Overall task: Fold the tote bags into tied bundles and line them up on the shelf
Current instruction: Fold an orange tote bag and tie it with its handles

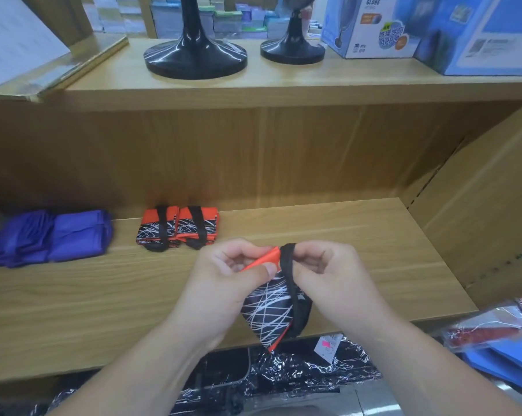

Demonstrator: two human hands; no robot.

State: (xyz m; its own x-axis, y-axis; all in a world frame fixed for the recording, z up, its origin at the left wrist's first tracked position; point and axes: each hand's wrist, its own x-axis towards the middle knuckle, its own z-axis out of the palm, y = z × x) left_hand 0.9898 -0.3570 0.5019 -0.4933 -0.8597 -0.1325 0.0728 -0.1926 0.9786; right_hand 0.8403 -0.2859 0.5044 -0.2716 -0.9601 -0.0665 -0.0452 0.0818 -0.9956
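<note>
— Pinching recorded: left hand (238,271) fingers (268,269) clamped on the orange corner (264,257), right hand (328,265) fingers on the black strap (287,253); tote bag (268,313) held over the shelf (73,295) front.
— Risk judged: tension lost, strap slipped, fold sprung open.

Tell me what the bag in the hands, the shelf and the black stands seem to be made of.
Bag: thin soft fabric, matte, probably a synthetic; it folds into sharp creases.
Shelf: wood-look board, maybe laminate; regular grain, low sheen.
Stands: hard glossy black, plastic or lacquered metal, cannot tell which; crisp light streaks on the bases.
</note>
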